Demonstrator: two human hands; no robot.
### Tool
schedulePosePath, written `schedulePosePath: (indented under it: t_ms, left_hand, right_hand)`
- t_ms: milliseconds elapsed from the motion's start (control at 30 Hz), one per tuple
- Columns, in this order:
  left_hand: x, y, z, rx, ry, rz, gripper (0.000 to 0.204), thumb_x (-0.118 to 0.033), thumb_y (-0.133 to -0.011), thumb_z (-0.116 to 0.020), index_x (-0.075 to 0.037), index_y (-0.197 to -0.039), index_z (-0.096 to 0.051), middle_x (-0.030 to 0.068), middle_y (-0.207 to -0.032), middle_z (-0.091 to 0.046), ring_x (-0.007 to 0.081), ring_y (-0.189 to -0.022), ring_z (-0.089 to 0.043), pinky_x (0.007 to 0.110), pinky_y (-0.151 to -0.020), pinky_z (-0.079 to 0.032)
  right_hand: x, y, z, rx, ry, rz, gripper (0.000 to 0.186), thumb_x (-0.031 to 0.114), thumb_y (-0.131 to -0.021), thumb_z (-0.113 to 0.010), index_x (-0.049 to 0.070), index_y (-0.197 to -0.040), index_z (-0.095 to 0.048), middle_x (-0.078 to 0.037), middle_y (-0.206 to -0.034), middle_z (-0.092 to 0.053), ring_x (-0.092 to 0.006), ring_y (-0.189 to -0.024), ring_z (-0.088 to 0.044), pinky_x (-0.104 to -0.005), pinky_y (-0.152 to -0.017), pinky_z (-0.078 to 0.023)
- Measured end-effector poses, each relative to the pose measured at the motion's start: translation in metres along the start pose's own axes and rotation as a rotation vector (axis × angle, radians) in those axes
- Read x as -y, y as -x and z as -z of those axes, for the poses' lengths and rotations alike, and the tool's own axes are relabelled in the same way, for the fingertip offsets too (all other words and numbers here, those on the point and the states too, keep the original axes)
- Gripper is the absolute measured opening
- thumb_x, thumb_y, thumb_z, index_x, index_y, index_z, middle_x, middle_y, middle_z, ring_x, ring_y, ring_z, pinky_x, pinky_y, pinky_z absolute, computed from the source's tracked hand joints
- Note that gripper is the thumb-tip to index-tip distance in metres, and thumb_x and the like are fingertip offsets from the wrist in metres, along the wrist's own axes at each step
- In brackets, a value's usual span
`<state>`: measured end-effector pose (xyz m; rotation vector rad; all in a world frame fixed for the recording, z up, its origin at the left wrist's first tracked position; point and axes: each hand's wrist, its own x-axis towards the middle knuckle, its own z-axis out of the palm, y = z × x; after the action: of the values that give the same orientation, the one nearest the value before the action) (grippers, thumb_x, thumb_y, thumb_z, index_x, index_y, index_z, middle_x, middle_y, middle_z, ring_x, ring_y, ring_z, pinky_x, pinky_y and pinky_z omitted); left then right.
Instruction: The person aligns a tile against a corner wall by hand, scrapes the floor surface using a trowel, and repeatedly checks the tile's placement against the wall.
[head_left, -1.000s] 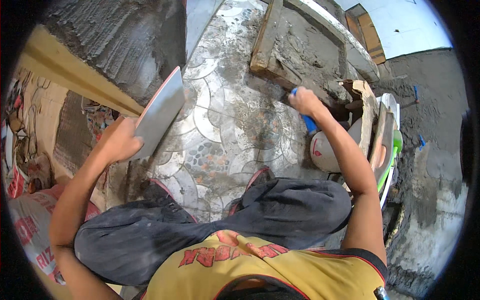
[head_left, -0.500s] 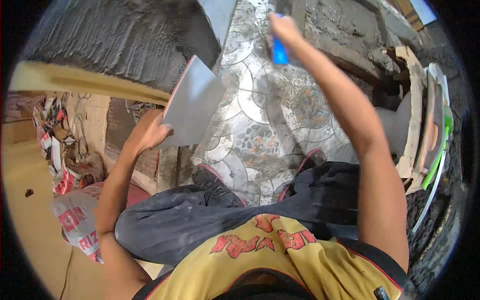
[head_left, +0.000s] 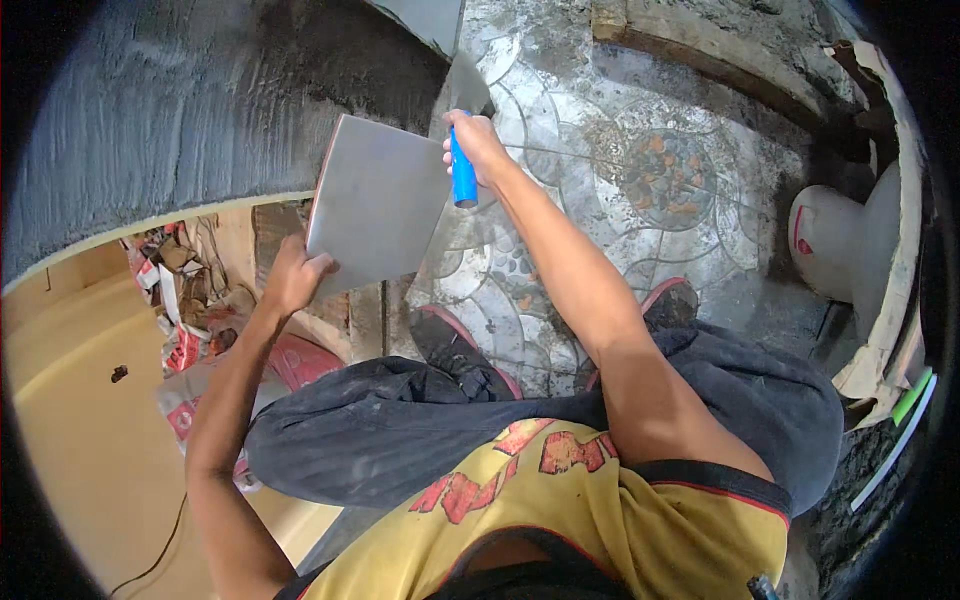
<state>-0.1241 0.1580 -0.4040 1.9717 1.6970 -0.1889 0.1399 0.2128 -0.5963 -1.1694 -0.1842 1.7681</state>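
Observation:
My left hand (head_left: 297, 272) grips a flat grey tile (head_left: 380, 205) by its near left edge, thumb on the face and fingers behind. The tile is tilted, its smooth face toward me and a thin reddish edge on its left. Just right of it, my right hand (head_left: 482, 150) is closed round the blue handle of a trowel (head_left: 463, 182). The trowel's grey blade points away from me; whether mortar is on it I cannot tell. Beyond the tile lies a dark surface of combed mortar (head_left: 190, 130), with a grey tile (head_left: 425, 20) at its far right.
Patterned floor tiles (head_left: 570, 110) lie under my feet, smeared with grey. A wooden beam (head_left: 720, 60) runs at the far right. Near a broken-edged board (head_left: 905, 200) stands a white rounded object (head_left: 825, 240). Bags and scraps (head_left: 185, 290) are piled at left.
My right hand has brought the trowel left and nearer, from over the far floor to beside the tile. The held tile has turned slightly, and the view has shifted.

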Motion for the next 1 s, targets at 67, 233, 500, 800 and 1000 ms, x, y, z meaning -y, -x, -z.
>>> schedulePosePath:
  t_ms: [67,233,500,800,1000]
  left_hand:
    - [0.006,0.0,-0.005,-0.014,0.092,-0.047,0.034,-0.022,-0.073,-0.061,0.009,-0.084,-0.066,0.0271,-0.076,-0.065,0.0386,-0.07,-0.063,0.043,-0.07,-0.05]
    - [-0.018,0.005,-0.001,0.027,0.081,0.007,0.034,-0.021,-0.073,-0.061,0.01,-0.085,-0.066,0.0253,-0.075,-0.066,0.0339,-0.07,-0.063,0.042,-0.071,-0.05]
    - [-0.007,0.005,0.0,0.065,0.025,0.053,0.036,-0.024,-0.073,-0.06,0.008,-0.086,-0.069,0.0252,-0.075,-0.067,0.0325,-0.068,-0.064,0.042,-0.069,-0.05]
    - [-0.017,0.005,0.005,0.167,-0.01,0.078,0.034,-0.021,-0.079,-0.059,0.006,-0.096,-0.067,0.0176,-0.084,-0.069,0.0281,-0.077,-0.065,0.039,-0.075,-0.05]
    - [-0.018,0.002,0.004,0.181,-0.016,0.073,0.032,-0.022,-0.08,-0.06,0.005,-0.095,-0.068,0.0158,-0.083,-0.069,0.0243,-0.078,-0.065,0.037,-0.075,-0.051]
  right_hand:
    - [0.001,0.003,-0.001,0.017,-0.015,-0.013,0.035,0.028,-0.088,-0.058,-0.003,-0.102,-0.052,-0.013,-0.076,-0.059,-0.0235,-0.055,-0.06,-0.0409,-0.048,-0.052]
    - [0.01,0.023,-0.011,0.086,-0.07,0.041,0.034,0.028,-0.087,-0.058,-0.006,-0.093,-0.054,-0.014,-0.07,-0.06,-0.0248,-0.053,-0.062,-0.0405,-0.048,-0.052]
    - [0.045,0.077,-0.058,0.194,-0.045,0.17,0.032,0.032,-0.089,-0.057,0.0,-0.092,-0.055,-0.011,-0.067,-0.059,-0.0213,-0.05,-0.062,-0.0374,-0.045,-0.051]
    - [0.067,0.105,-0.088,0.248,-0.025,0.274,0.03,0.031,-0.09,-0.058,0.001,-0.091,-0.056,-0.01,-0.065,-0.059,-0.021,-0.047,-0.062,-0.034,-0.041,-0.048]
    - [0.093,0.133,-0.074,0.527,-0.333,0.218,0.028,0.031,-0.09,-0.058,0.004,-0.094,-0.055,-0.008,-0.063,-0.056,-0.0183,-0.044,-0.057,-0.0335,-0.039,-0.047]
